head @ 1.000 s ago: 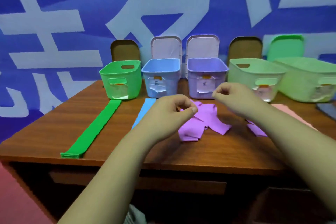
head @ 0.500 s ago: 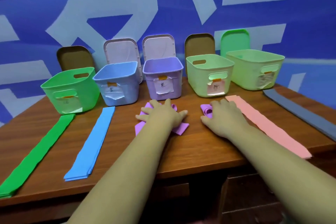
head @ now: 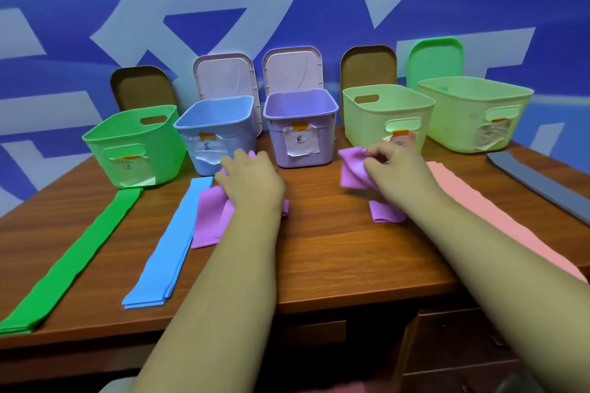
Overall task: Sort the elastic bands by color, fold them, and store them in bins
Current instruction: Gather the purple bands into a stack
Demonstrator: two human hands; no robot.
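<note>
Half a second back both my hands lay flat. Now my right hand pinches a purple band, raised off the table, right of the purple bin. My left hand presses, fingers straight, on the purple pile beside the blue bands.

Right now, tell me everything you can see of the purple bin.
The purple bin is lavender plastic, a rounded rectangle with a rolled rim, upright and open-topped. A white paper label with a handwritten mark hangs on its front under orange tape. It stands on the wooden table between the blue bin and a pale green bin, a pale lid propped behind.
</note>
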